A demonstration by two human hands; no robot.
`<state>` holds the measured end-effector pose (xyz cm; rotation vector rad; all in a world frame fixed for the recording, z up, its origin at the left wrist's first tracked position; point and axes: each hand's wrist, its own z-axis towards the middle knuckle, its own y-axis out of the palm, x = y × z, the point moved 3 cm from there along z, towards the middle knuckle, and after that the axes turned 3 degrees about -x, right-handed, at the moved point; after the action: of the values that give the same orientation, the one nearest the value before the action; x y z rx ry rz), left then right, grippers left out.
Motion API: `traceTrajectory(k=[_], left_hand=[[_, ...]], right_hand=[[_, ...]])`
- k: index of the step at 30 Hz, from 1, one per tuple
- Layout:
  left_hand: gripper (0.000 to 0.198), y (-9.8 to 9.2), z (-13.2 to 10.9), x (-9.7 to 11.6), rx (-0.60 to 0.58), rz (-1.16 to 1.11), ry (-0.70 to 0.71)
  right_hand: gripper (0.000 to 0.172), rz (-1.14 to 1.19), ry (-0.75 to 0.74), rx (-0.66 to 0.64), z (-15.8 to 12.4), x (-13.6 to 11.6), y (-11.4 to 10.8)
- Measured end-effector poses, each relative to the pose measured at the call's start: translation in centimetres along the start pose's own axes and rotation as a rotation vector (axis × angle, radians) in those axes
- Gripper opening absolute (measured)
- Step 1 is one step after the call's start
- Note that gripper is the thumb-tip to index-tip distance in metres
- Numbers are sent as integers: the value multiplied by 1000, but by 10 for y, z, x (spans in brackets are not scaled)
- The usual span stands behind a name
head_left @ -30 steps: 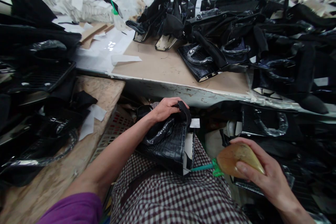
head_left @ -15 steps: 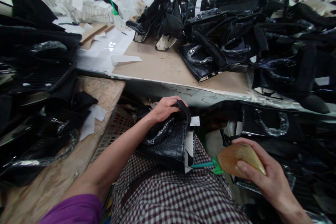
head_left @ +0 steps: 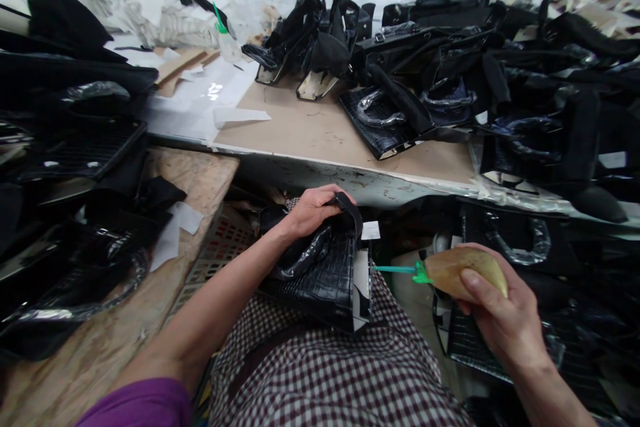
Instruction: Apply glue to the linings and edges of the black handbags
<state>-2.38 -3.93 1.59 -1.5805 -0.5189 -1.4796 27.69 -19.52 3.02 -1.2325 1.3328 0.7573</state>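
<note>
Two hands are sharing the work over your lap. Your left hand (head_left: 317, 210) is grasping the top of a black, crocodile-textured handbag (head_left: 327, 287), its fingers curling over beside a loose black band (head_left: 353, 213); the fingertips are partly hiding, so you cannot tell exactly what they are pinching. The handbag is resting on your brown-and-white checked apron (head_left: 325, 373), leaning slightly, and your lap is probably serving as a soft support while that single grip is steadying it from above. Its narrow end, with a pale cream panel (head_left: 361, 273), is facing your right side, likely so that your other hand is reaching it without crossing over.

Your right hand (head_left: 505, 300) is wrapping round a cloudy amber squeeze bottle (head_left: 460, 271), thumb lying along its near side. You are holding the bottle almost level, so its thin teal spout (head_left: 395, 269) is pointing straight at that end; the tip is sitting right beside the edge, and whether it is touching is impossible to tell. How hard you are squeezing is not showing either.

Similar black bags are lying heaped on the workbench (head_left: 300, 120) ahead and on the worn wooden board (head_left: 195, 180) at your left, seemingly to be within easy reach of where you are sitting.
</note>
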Motion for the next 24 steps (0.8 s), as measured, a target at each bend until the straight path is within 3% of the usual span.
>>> traceTrajectory(k=[3, 7, 11, 14, 19, 24], left_hand=[[18, -16, -3, 18, 143, 254, 82], [19, -39, -13, 61, 397, 685, 275], [21, -33, -36, 80, 452, 892, 386], [24, -13, -63, 65, 452, 844, 330], [32, 20, -112, 36, 468, 692, 105], [31, 22, -149, 50, 542, 677, -62]], right_hand=[[46, 271, 94, 49, -1, -2, 0], [41, 386, 58, 125, -2, -12, -5], [38, 424, 54, 192, 2, -5, -15], [42, 407, 100, 208, 2, 14, -18], [45, 356, 175, 162, -11, 44, -8], [50, 337, 237, 71, -23, 57, 7]])
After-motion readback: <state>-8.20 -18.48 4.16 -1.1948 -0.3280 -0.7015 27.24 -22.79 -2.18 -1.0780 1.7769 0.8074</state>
